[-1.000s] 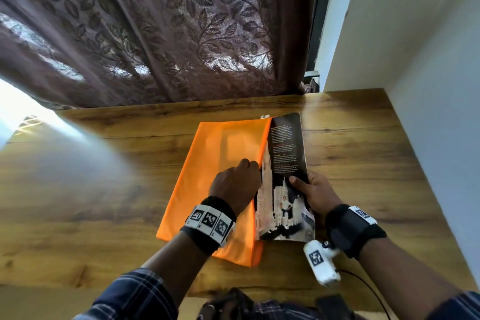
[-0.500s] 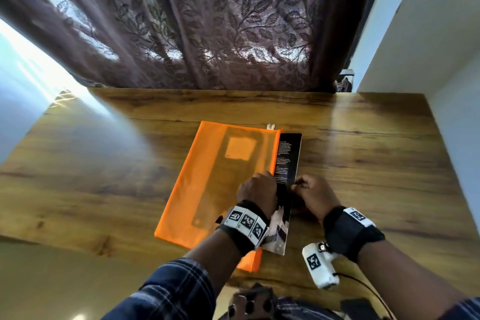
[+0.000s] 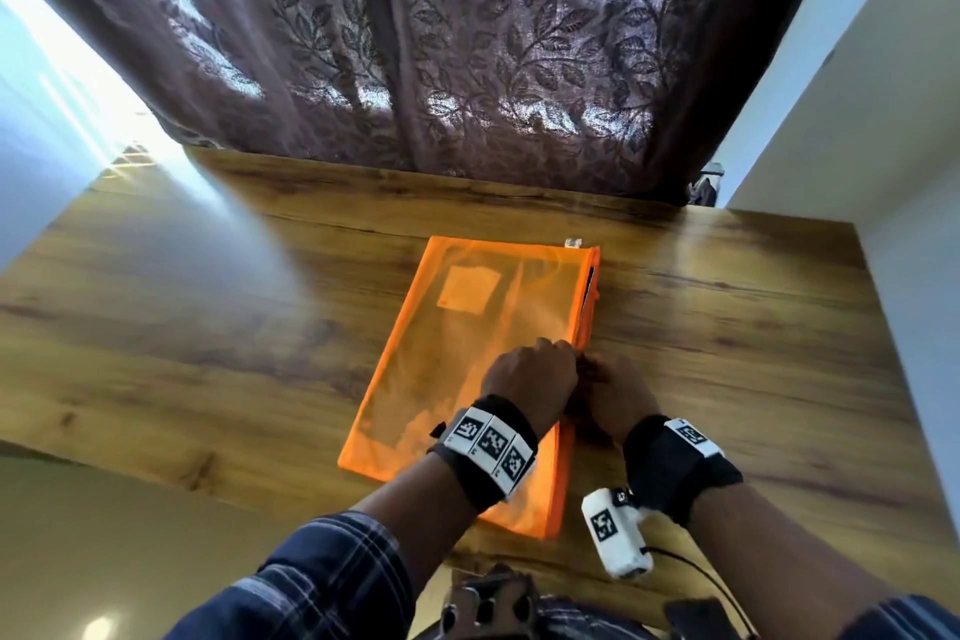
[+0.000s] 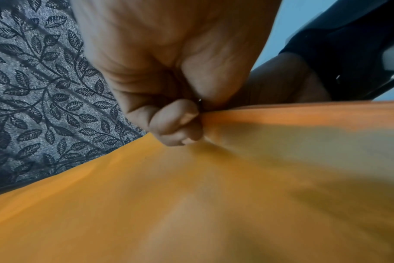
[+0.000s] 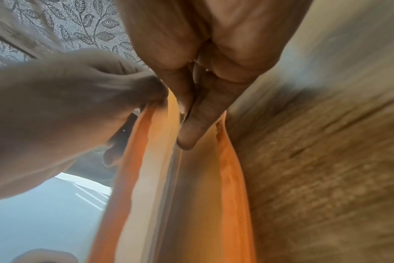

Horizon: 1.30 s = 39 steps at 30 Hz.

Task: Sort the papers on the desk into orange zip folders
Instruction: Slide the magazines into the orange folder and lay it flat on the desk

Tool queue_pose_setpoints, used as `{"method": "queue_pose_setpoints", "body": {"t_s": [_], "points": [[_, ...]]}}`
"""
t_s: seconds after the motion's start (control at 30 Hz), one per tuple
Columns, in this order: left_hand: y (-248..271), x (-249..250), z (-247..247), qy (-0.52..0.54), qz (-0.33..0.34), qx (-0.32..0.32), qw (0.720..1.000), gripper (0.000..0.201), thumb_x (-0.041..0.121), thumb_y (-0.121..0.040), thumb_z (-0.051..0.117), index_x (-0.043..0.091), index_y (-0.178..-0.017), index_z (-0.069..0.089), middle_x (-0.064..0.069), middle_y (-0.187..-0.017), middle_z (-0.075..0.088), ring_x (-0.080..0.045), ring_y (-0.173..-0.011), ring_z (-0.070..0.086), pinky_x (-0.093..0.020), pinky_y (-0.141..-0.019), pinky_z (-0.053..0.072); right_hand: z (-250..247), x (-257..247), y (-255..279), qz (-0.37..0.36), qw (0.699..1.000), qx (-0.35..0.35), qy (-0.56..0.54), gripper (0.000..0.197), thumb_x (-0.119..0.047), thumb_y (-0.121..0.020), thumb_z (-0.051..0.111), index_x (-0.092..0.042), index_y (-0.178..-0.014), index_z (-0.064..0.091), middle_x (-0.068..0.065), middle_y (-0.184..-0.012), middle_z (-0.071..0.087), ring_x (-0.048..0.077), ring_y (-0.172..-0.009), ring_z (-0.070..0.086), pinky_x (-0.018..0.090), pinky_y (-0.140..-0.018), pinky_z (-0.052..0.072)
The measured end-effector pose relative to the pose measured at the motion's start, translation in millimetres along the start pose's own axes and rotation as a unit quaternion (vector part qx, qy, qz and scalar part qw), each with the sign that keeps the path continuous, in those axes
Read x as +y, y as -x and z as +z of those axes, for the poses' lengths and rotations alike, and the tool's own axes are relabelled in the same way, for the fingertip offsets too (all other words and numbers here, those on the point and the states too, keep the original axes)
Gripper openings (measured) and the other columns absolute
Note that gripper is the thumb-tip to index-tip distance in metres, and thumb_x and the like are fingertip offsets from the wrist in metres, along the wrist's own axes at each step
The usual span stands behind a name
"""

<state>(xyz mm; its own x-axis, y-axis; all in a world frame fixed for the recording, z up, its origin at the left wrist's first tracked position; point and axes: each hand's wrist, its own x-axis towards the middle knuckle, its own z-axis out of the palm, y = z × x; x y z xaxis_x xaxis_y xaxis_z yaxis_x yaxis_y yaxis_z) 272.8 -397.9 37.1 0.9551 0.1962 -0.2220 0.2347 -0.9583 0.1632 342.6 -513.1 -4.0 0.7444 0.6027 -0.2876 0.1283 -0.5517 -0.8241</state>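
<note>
Orange zip folder (image 3: pixel 467 369) lies flat on the wooden desk (image 3: pixel 208 327), long side running away from the person, zip edge on its right. Both hands meet at that edge, near the middle. Left hand (image 3: pixel 530 379) is curled, fingertips (image 4: pixel 175 122) pinching the folder's upper edge and bunching it up, most likely to hold the mouth open or steady the fabric. Right hand (image 3: pixel 615 392) sits just beside it on the desk side; in the right wrist view thumb and forefinger (image 5: pixel 189 128) are pressed together over something thin at the opening. Cannot tell if that is the zip pull or the edge of a paper. My guess: the last bit of paper is being tucked in, or the zip is about to be run.

Folder is translucent mesh-like orange with a paler square patch near the far left corner. A dark sheet shows through it and as a sliver (image 3: pixel 590 286) at the far right edge, so contents look nearly all inside. A small white tab (image 3: pixel 573 241) pokes out at the far right corner. Leaf-patterned curtain (image 3: pixel 467 42) hangs behind the desk.
</note>
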Motion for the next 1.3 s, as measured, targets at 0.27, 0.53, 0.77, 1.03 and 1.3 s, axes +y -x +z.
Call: {"method": "queue_pose_setpoints", "body": {"t_s": [0.27, 0.53, 0.77, 1.03, 1.3], "points": [[9.0, -1.4, -1.1, -0.028, 0.076, -0.029, 0.996, 0.023, 0.011, -0.101, 0.034, 0.004, -0.113, 0.053, -0.018, -0.109, 0.062, -0.044, -0.095, 0.066, -0.048, -0.070, 0.052, 1.5, 0.8, -9.1, 0.021, 0.999, 0.025, 0.038, 0.036, 0.004, -0.081, 0.060, -0.021, -0.055, 0.058, -0.002, -0.059, 0.064, 0.012, -0.060, 0.056, 0.030, -0.053, 0.046], [19.7, -28.3, -2.6, -0.013, 0.075, -0.055, 0.996, 0.027, 0.025, -0.103, 0.041, 0.009, -0.112, 0.061, -0.014, -0.113, 0.058, -0.040, -0.102, 0.062, -0.049, -0.076, 0.053, -1.0, -0.1, -2.2, 0.099, 0.982, 0.157, -0.042, 0.019, -0.009, -0.088, 0.064, -0.018, -0.101, 0.074, 0.000, -0.092, 0.076, 0.017, -0.078, 0.071, 0.033, -0.072, 0.057], [34.1, -62.8, 34.8, 0.001, -0.023, -0.162, 0.986, 0.087, 0.058, -0.091, 0.054, 0.003, -0.151, 0.024, -0.024, -0.158, 0.016, -0.048, -0.139, 0.030, -0.054, -0.108, 0.040, -9.7, -23.0, -9.0, -0.067, 0.975, 0.018, 0.210, 0.037, -0.014, -0.094, 0.060, -0.021, -0.130, 0.062, 0.000, -0.142, 0.055, 0.018, -0.133, 0.048, 0.029, -0.108, 0.033], [10.4, -75.2, 28.9, -0.024, 0.070, -0.197, 0.978, 0.108, 0.064, -0.084, 0.062, 0.010, -0.157, 0.003, -0.016, -0.165, -0.006, -0.043, -0.150, 0.005, -0.065, -0.112, 0.028, -12.0, -15.8, 2.2, -0.007, 0.891, -0.130, 0.435, 0.050, -0.039, -0.102, 0.040, -0.039, -0.151, 0.030, -0.009, -0.164, 0.018, 0.016, -0.152, 0.012, 0.054, -0.122, 0.007], [2.0, -59.2, 19.2, -0.046, -0.005, -0.184, 0.982, 0.102, 0.050, -0.088, 0.066, 0.009, -0.157, 0.002, -0.011, -0.166, -0.005, -0.043, -0.150, 0.007, -0.065, -0.113, 0.025, 2.1, 13.5, 72.9, 0.092, 0.883, -0.026, 0.460, 0.059, -0.044, -0.099, 0.039, -0.035, -0.154, 0.019, -0.005, -0.163, 0.023, 0.015, -0.149, 0.025, 0.055, -0.118, 0.015]]}}
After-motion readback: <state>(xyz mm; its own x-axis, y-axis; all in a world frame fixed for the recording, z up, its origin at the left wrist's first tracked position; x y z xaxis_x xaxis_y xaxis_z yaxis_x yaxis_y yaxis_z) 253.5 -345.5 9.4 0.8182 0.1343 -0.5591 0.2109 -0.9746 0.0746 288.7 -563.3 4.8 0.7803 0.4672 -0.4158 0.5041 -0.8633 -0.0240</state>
